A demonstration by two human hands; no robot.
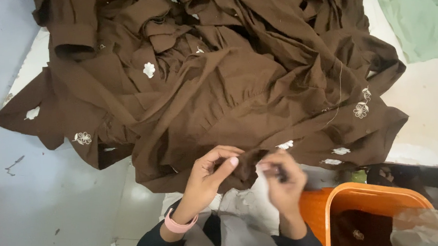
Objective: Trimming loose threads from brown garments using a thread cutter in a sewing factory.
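Pinching the brown garment (217,87) edge, left hand (209,177) and blurred right hand (283,182) seemingly both grip it.

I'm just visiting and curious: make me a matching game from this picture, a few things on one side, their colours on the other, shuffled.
Things:
1. heap of cloth
2. wristband on the left hand
3. bin
4. fabric at top right

Colours:
a. orange
b. pale green
c. brown with white flowers
d. pink

Pairs: 1-c, 2-d, 3-a, 4-b
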